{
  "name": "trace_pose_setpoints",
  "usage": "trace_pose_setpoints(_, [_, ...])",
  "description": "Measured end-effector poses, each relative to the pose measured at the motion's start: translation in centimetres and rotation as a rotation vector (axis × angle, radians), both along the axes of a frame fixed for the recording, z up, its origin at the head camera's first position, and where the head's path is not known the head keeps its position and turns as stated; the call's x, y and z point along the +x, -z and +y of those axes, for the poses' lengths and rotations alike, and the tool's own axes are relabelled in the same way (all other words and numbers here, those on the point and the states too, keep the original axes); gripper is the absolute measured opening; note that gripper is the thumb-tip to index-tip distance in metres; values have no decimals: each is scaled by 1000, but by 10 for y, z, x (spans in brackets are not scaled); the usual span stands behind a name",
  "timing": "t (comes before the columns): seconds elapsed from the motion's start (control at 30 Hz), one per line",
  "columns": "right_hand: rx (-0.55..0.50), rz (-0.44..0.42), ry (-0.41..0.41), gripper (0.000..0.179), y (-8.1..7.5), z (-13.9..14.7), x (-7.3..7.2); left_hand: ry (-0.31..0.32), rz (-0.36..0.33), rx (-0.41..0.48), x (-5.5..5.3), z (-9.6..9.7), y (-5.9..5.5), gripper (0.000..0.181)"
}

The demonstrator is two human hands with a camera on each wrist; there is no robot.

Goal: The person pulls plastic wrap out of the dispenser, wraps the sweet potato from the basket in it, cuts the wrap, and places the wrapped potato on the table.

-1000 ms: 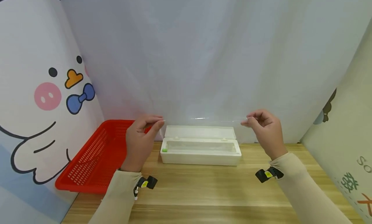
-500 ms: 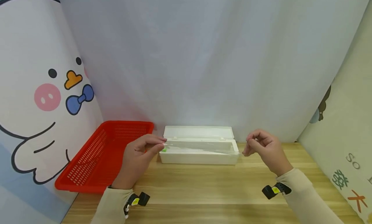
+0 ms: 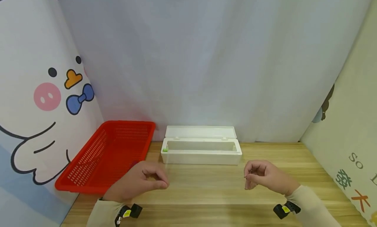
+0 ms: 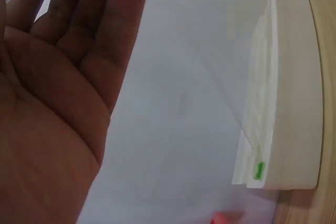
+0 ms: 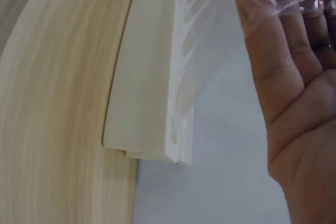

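A long white cling film dispenser [image 3: 201, 159] stands on the table against the back cloth, its lid [image 3: 200, 131] tipped back. A green slider [image 4: 259, 171] sits at its left end. Clear cling film [image 5: 212, 40] runs out of the box towards the hands, showing as creases in the right wrist view and faintly in the left. The left hand [image 3: 141, 181] pinches one corner of the film between thumb and fingers, left of the box front. Level with it, the right hand [image 3: 266, 177] pinches the other corner, the film lying over its fingers.
A red perforated basket [image 3: 151, 138] stands at the left, partly behind the left hand. The wood-grain table [image 3: 203, 194] stretches in front of the box. A pale cloth [image 3: 191, 57] hangs behind, with printed cloths at both sides.
Both hands have come down and back towards the person, from above the box to in front of it, drawing the film out with them. The box and basket have stayed put.
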State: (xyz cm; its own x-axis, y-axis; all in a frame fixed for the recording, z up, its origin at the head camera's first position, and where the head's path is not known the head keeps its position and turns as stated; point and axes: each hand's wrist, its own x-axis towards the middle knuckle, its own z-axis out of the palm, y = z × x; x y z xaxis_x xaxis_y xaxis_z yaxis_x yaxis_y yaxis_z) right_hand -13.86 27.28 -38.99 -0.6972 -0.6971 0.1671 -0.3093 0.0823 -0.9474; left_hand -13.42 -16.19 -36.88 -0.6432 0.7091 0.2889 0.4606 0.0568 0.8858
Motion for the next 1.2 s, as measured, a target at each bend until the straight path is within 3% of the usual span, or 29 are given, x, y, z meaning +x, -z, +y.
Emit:
trace_pose_setpoints(0.17, [54, -42, -41, 8, 19, -2, 2, 110, -142, -77, -2, -1, 19, 8])
trace_pose_setpoints(0.33, [132, 4, -35, 7, 41, -5, 6, 149, -182, -134, -5, 0, 43, 8])
trace_pose_setpoints(0.4, [159, 42, -38, 4, 53, -6, 7, 143, -161, -187, -6, 0, 52, 8])
trace_pose_setpoints(0.5, [211, 128, -54, 5, 67, -8, 9, 123, -201, -289, -7, 0, 65, 12])
trace_pose_setpoints(0.7, [363, 378, -59, 15, 84, -12, 16, 131, -187, -392, -5, 3, 92, 11])
trace_pose_setpoints(0.8, [451, 519, -39, 21, 87, -16, 21, 139, -197, -442, -3, 3, 99, 9])
trace_pose_setpoints(0.87, [494, 551, -35, 22, 88, -18, 24, 142, -216, -478, -1, 4, 101, 9])
trace_pose_setpoints(0.9, [518, 563, -32, 20, 88, -19, 26, 140, -220, -500, 0, 5, 102, 8])
trace_pose_setpoints(1.0, [591, 477, -19, 13, 88, -20, 30, 131, -203, -548, 3, 7, 103, 7])
trace_pose_setpoints(1.13, [661, 375, 38, 11, 89, -22, 33, 86, -238, -605, 7, 12, 104, 9])
trace_pose_setpoints(1.2, [672, 415, 73, 8, 92, -24, 33, 51, -251, -639, 8, 15, 104, 11])
